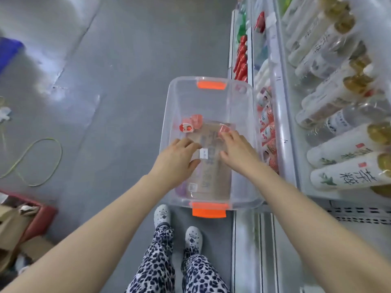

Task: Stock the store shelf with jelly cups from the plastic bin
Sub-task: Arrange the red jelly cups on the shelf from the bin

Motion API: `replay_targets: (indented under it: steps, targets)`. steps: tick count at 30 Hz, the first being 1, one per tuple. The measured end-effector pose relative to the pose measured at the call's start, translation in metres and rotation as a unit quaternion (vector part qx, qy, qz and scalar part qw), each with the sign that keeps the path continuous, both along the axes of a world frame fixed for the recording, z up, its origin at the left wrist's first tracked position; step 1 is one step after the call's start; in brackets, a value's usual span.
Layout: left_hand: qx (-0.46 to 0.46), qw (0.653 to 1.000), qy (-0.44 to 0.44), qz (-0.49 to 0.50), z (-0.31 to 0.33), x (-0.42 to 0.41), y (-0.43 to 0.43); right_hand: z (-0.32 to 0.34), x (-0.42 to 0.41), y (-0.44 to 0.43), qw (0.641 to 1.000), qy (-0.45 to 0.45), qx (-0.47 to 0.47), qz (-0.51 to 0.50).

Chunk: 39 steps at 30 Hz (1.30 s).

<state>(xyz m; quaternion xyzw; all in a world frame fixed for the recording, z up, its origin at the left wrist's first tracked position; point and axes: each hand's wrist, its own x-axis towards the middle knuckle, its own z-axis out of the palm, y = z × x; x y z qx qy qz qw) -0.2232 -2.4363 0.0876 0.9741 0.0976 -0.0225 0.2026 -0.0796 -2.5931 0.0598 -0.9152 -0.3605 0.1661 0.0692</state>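
Reaching into the plastic bin (167, 115) with both hands, I see only a few jelly cups on its bottom: a red pair (189, 124) near the left wall and a single pink cup (224, 129) further right. My right hand (237, 151) has its fingertips at the pink cup, but I cannot tell whether they have closed round it. My left hand (177, 159) lies palm down with the fingers loosely bent over the cardboard liner (213, 178); nothing shows in it, so I read it as open.

To do this well I would pinch the pink cup by its rim, not its soft foil top, and send the left hand forward to the red pair so both hands come out loaded. The cups should then go right, into the row of stocked cups (267, 132) on the low store shelf (281, 123), which stands just beside the bin.

The bin's tall right wall and the shelf's front lip lie between cup and slot, so I would lift clear first. The bottles (338, 98) above overhang that row. A looped cord (38, 161) lies on the floor, well apart
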Motion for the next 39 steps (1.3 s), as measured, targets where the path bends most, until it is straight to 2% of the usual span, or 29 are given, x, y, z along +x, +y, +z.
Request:
replay_targets:
  steps: [4,9,13,17,24,28,32,39]
  targets:
    - [-0.013,0.998,0.062,-0.011,-0.027,0.045,0.015,-0.04,0.051,0.029,0.996,0.055,-0.008,-0.072]
    - [-0.002,0.991,0.129,-0.02,-0.058,0.104,0.032,-0.083,0.088,0.055,0.988,0.098,-0.028,-0.114]
    - [0.018,0.984,0.179,-0.011,-0.081,0.15,0.045,-0.109,0.089,0.059,0.985,0.12,-0.069,-0.107]
    - [0.021,0.981,0.193,0.006,-0.1,0.181,0.053,-0.11,0.071,0.05,0.983,0.124,-0.059,-0.119]
    - [0.031,0.976,0.215,-0.003,-0.124,0.195,0.066,-0.1,0.04,0.036,0.981,0.131,-0.059,-0.132]
    - [0.075,0.969,0.233,-0.039,-0.126,0.194,0.062,-0.106,0.038,0.037,0.984,0.157,-0.037,-0.081]
    - [0.135,0.952,0.257,-0.093,-0.132,0.19,0.055,-0.105,0.02,0.032,0.983,0.135,-0.082,-0.092]
    - [0.132,0.929,0.29,-0.189,-0.126,0.182,0.048,-0.089,0.008,0.021,0.972,0.131,-0.172,-0.097]
